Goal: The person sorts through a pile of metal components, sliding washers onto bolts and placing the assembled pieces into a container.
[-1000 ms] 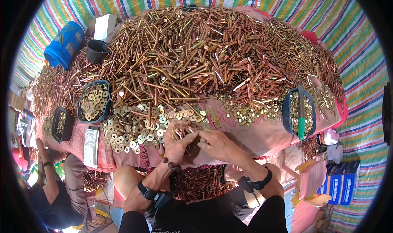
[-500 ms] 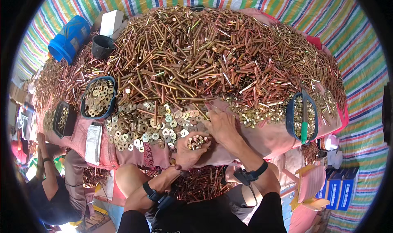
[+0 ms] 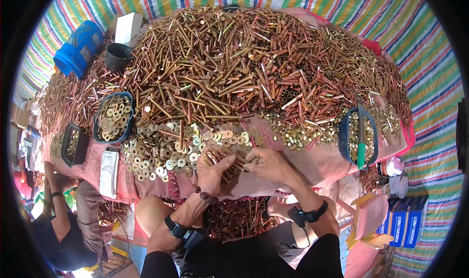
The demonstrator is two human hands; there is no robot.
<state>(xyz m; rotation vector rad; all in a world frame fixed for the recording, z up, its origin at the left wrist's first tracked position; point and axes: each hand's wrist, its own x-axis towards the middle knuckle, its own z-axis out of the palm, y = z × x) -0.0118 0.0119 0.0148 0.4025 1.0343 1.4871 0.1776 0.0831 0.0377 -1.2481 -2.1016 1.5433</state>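
Note:
A bundle of bronze-coloured bolts point(image 3: 219, 158) lies in the grip of my left hand point(image 3: 210, 176), its thumb across the shafts. My right hand point(image 3: 268, 165) is closed right beside the bundle's right side, fingertips pinched together. What it pinches is too small to make out. Under and left of the bundle, flat round washers point(image 3: 156, 153) spread over the pink cloth point(image 3: 312, 166). Small nuts point(image 3: 298, 137) lie to the right of my hands. A large heap of long bolts point(image 3: 220, 58) rises beyond.
A blue-rimmed tub point(image 3: 115, 117) of washers stands at left, near a dark tray point(image 3: 74, 145). At right, a tub point(image 3: 343, 141) of nuts carries a green-handled tool point(image 3: 361, 153). A blue bucket point(image 3: 78, 48) and black cup point(image 3: 118, 57) sit far left. Another person's arm point(image 3: 59, 209) shows at left.
The bundle has turned from ends-up to lying sideways, and my left hand has shifted left. My right hand has drawn back from the washers to the bundle's right side, its fingers now closed.

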